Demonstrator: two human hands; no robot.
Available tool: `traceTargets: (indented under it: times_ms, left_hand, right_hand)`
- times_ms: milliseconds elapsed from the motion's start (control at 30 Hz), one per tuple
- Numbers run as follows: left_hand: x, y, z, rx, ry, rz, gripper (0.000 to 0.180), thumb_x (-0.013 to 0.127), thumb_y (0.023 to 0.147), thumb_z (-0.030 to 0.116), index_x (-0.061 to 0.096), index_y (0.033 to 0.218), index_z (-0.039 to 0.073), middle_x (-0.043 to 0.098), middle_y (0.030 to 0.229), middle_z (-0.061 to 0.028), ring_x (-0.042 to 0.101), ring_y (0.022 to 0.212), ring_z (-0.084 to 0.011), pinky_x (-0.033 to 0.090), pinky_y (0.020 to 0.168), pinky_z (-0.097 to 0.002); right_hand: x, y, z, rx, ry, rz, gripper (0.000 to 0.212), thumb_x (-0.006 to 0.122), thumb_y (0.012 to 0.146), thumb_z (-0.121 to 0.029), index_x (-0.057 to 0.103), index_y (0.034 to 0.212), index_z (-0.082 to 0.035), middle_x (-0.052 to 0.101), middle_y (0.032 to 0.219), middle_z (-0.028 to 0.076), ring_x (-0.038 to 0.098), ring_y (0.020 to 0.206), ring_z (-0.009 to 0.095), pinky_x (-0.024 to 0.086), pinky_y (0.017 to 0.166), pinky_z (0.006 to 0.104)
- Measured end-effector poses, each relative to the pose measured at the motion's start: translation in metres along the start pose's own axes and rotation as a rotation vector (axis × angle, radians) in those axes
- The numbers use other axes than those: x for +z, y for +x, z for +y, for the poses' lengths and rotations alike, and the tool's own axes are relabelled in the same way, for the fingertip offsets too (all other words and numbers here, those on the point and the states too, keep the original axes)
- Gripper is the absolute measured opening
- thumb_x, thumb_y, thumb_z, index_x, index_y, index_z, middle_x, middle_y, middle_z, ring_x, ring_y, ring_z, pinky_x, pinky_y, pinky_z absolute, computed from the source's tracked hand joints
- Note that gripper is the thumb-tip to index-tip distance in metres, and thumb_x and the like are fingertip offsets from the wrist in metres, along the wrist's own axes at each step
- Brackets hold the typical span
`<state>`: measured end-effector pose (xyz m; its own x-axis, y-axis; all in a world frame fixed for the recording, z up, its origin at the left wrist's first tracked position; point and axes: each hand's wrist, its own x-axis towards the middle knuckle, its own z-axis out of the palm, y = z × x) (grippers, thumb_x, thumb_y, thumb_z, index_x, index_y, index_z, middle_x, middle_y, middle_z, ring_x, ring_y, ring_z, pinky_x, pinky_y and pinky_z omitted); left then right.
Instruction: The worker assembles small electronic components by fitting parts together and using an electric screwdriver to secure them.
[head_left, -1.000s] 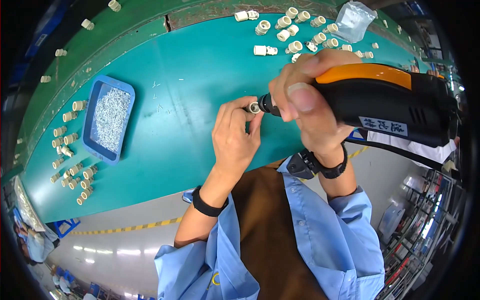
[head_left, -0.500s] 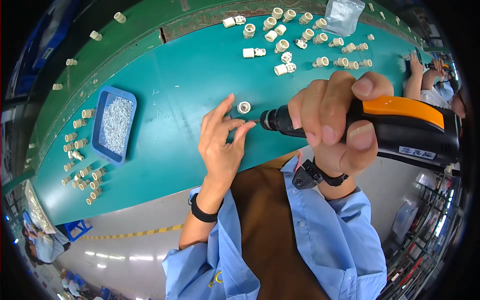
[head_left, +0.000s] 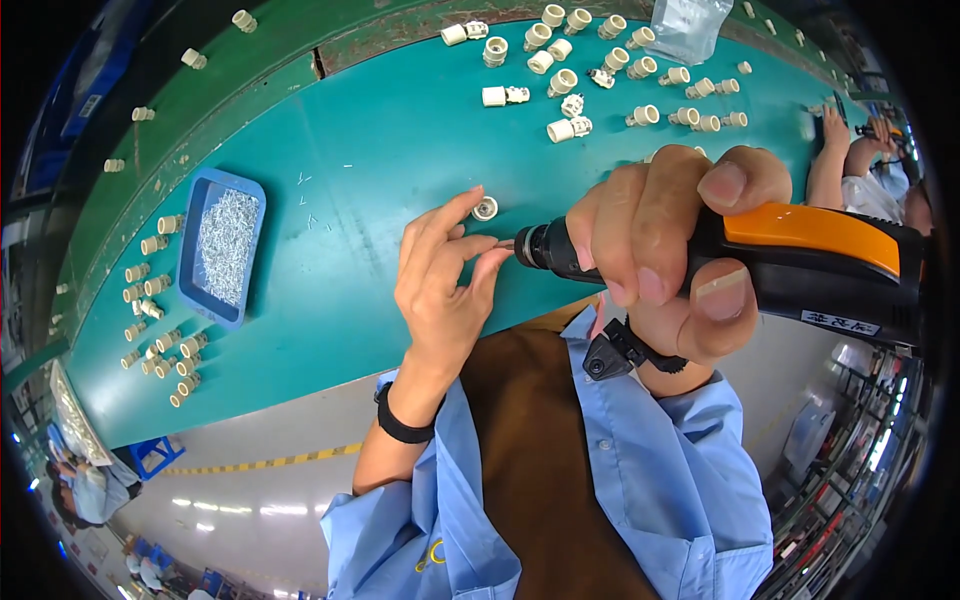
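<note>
My right hand (head_left: 665,235) is wrapped around a black and orange electric screwdriver (head_left: 800,240), held level above the table with its nose toward the left. At the tip of its thin bit (head_left: 508,244), the thumb and forefinger of my left hand (head_left: 440,285) are pinched together. Whatever lies between those fingertips is too small to make out. Just beyond the fingers a round cream lamp socket (head_left: 485,208) stands on the green table, its open end facing up. A blue tray (head_left: 258,215) of small silver screws (head_left: 228,245) sits to the left.
Several cream sockets (head_left: 563,82) are spread over the far side, near a clear plastic bag (head_left: 690,30). More sockets (head_left: 160,285) stand left of the tray. A few loose screws (head_left: 312,220) lie on the green tabletop (head_left: 380,130). Another person's hands (head_left: 835,135) are at the far right.
The screwdriver has shifted slightly left, its bit now closer to my left fingertips. The pinch of my left hand stays much the same.
</note>
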<state>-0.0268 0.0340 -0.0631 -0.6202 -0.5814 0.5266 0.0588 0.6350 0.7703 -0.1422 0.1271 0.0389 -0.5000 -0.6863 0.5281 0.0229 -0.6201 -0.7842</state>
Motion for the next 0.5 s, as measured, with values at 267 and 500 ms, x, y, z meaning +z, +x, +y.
traceTargets:
  times_ms: [267,500]
  left_hand:
    - [0.001,0.007,-0.001,0.029,-0.031,-0.028,0.027,0.078,0.057,0.000,0.059,0.076,0.002,0.063,0.101,-0.0084,0.058,0.084,-0.0258,0.048,0.068,-0.0326]
    - [0.012,0.013,-0.002,-0.210,0.083,-0.003,0.030,0.077,0.059,-0.002,0.060,0.084,0.001,0.061,0.099,-0.0084,0.056,0.085,-0.0261,0.047,0.070,-0.0333]
  right_hand:
    - [-0.017,0.007,0.000,-0.038,-0.010,-0.209,0.043,0.058,0.089,-0.026,0.041,0.124,-0.009,0.051,0.069,0.002,0.048,0.054,0.013,0.042,0.058,0.0309]
    - [-0.007,0.007,0.002,0.017,-0.035,-0.004,0.045,0.060,0.087,-0.025,0.041,0.125,-0.010,0.052,0.069,0.002,0.049,0.053,0.015,0.042,0.056,0.0319]
